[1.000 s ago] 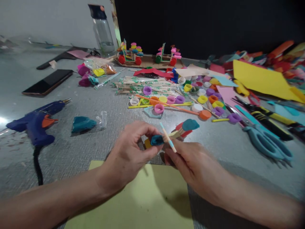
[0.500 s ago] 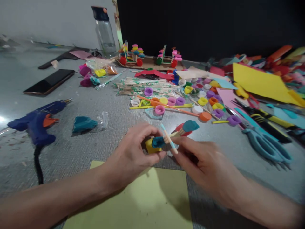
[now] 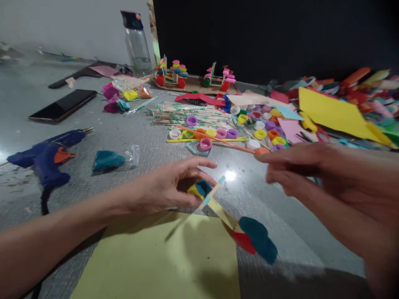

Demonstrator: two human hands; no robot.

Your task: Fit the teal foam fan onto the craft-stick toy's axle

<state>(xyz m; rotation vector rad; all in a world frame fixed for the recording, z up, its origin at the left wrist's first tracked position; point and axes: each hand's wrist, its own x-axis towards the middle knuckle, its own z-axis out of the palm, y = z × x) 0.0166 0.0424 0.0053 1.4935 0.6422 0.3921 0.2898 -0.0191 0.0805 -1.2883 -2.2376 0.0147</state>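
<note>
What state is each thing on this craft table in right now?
Left hand: gripping the stick-and-cap model at its yellow end.
Right hand: raised off the table, holding nothing, blurred.
Stick-and-cap model: tilted, its teal and red end over the table.
Glue gun: lying on its side, untouched.
Water bottle: upright, lid closed.
Phone: flat, screen dark.
Yellow sheet: flat under the model.

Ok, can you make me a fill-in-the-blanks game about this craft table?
1. The left hand holds the stick model; the right hand holds ____.
2. The glue gun is coloured ____.
3. Under the left hand lies a sheet of ____ paper.

Missing words: nothing; blue; yellow
</note>
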